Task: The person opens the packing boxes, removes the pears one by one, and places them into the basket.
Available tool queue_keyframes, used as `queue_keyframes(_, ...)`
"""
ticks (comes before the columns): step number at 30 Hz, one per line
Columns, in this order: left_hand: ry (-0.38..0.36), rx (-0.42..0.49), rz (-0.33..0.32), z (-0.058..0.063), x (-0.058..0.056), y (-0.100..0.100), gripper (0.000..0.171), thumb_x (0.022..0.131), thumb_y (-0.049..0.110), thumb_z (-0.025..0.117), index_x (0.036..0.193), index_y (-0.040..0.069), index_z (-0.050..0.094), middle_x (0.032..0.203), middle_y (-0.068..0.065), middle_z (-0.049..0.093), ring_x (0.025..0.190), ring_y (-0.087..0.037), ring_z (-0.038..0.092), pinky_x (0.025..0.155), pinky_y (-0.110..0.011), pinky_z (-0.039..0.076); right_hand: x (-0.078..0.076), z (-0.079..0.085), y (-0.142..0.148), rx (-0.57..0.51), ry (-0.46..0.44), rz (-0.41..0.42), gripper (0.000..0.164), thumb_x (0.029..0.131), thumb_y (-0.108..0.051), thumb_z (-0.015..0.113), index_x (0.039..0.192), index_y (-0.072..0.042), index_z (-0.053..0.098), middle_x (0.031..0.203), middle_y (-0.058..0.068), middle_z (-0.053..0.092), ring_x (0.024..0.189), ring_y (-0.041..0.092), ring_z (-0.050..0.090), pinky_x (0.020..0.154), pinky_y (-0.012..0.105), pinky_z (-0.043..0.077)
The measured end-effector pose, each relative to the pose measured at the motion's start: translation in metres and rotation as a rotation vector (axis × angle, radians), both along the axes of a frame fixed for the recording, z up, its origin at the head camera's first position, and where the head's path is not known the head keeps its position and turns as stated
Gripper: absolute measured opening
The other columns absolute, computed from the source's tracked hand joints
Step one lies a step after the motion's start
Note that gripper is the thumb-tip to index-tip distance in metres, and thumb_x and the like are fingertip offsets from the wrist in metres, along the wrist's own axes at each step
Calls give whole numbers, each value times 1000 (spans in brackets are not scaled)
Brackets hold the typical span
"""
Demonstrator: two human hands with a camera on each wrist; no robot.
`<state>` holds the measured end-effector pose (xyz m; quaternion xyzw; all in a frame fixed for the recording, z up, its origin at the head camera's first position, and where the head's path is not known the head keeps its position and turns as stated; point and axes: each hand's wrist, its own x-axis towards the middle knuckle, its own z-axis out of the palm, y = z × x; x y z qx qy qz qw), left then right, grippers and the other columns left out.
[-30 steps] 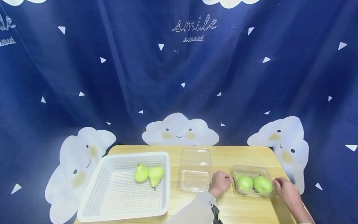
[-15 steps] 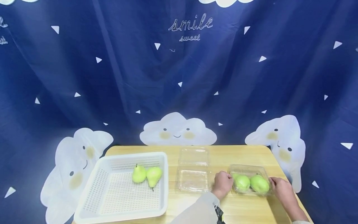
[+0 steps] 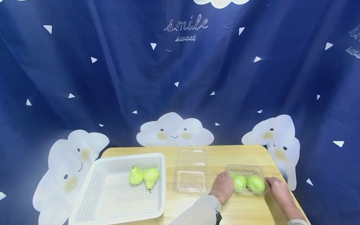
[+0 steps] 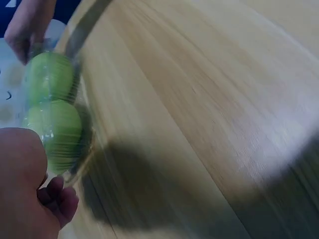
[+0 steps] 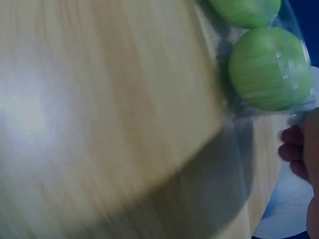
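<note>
A clear plastic clamshell box (image 3: pixel 245 168) sits on the right part of the table with its lid over two round green fruits that look like apples: one apple (image 3: pixel 239 182) on the left, one apple (image 3: pixel 255 183) on the right. My left hand (image 3: pixel 223 187) holds the box's left end, its fingers bent at the rim. At the opposite end my right hand (image 3: pixel 279 191) pinches the right edge between thumb and fingers. In the left wrist view the left hand (image 4: pixel 25 184) hides part of the near end. The right wrist view shows the right hand (image 5: pixel 304 154) at the box's corner.
A second clear box (image 3: pixel 191 180) lies opened flat mid-table, just left of my left hand. Further left stands a white perforated basket (image 3: pixel 118 215) with two pears (image 3: pixel 136 175) in it. A blue curtain (image 3: pixel 180 78) hangs behind the wooden table (image 3: pixel 236 212).
My left hand has closed in on the box's left end, its fingers now overlapping the rim. My right hand stays at the right edge. The head view has turned slightly right.
</note>
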<state>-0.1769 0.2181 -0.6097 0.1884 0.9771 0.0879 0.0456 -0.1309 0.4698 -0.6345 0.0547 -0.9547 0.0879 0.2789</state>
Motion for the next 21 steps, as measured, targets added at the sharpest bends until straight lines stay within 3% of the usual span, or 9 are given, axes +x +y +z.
queue_keyframes(5, 12, -94, -17, 0, -1, -6, 31, 103, 22, 44, 128, 8, 55, 98, -3, 59, 88, -15, 55, 84, -23, 55, 0, -1, -6, -13, -2, 21, 18, 74, 10, 79, 88, 0, 74, 73, 8, 67, 65, 33, 65, 55, 47, 55)
queue_keyframes(10, 42, -177, -55, 5, -1, -9, 28, 103, 24, 44, 125, 11, 55, 95, 0, 55, 83, -13, 50, 78, -23, 53, 1, -1, -10, 9, 5, 34, 19, 74, 13, 72, 89, 0, 74, 75, 8, 66, 66, 30, 64, 57, 46, 55)
queue_keyframes(16, 138, -342, -52, 5, -2, -17, 27, 106, 28, 40, 123, 14, 56, 92, 2, 55, 80, -12, 50, 72, -21, 51, -8, -1, -19, 127, 83, 128, 24, 69, 14, 67, 91, 6, 72, 75, 12, 66, 65, 29, 62, 58, 46, 55)
queue_keyframes(21, 146, -356, -59, 3, -4, -17, 26, 105, 31, 43, 121, 16, 57, 93, 3, 56, 82, -12, 51, 73, -20, 50, -7, 3, -27, 202, 120, 110, 21, 69, 12, 63, 89, 8, 69, 75, 16, 63, 66, 33, 60, 58, 50, 52)
